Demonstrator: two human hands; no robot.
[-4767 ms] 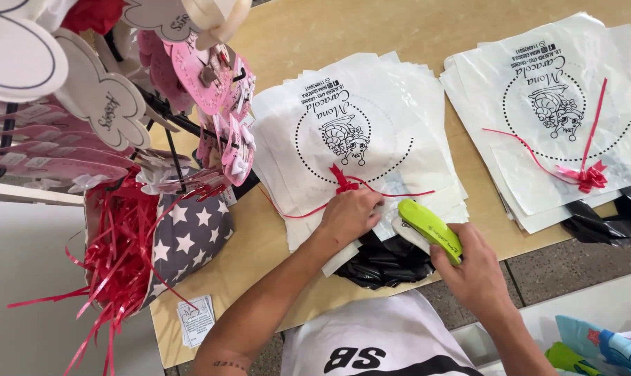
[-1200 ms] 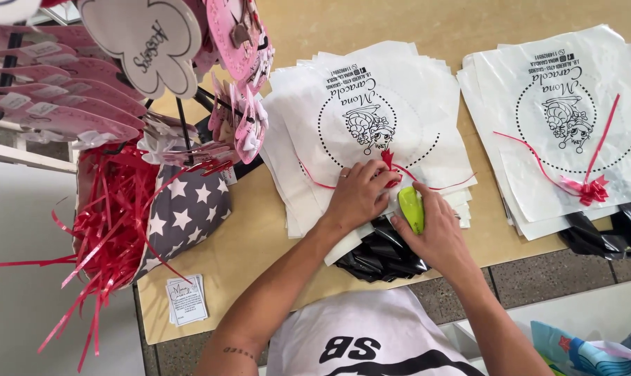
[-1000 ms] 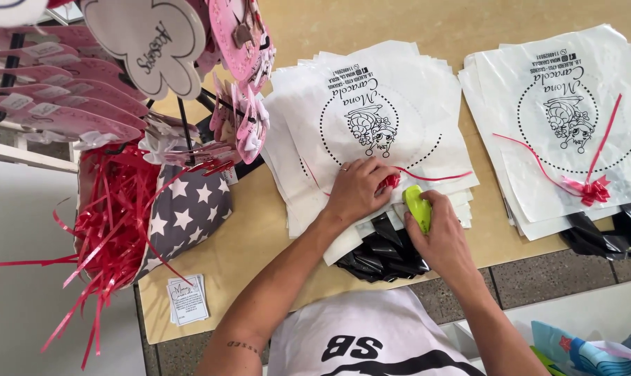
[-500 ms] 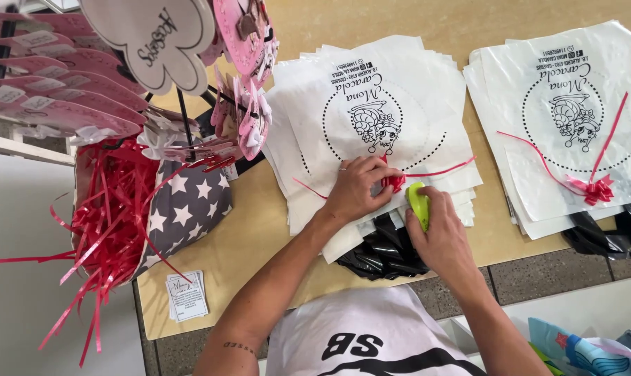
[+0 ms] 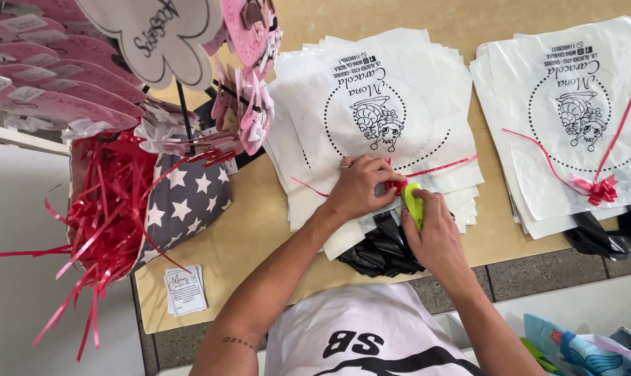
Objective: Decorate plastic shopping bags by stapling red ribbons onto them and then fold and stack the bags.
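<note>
A stack of white printed plastic bags lies on the brown table in front of me. My left hand presses a red ribbon bow onto the top bag near its lower edge, and the ribbon tails trail off to both sides. My right hand grips a lime-green stapler held right against the bow. Crumpled black plastic lies under my wrists at the table's front edge.
A second stack of white bags with a red bow lies to the right. At left stand a star-patterned bag stuffed with red ribbon strips, pink tags on a rack, and small printed cards.
My hands have stayed together at the bow; the stapler has shifted slightly from beside the bow to right against it. The bags have not moved.
</note>
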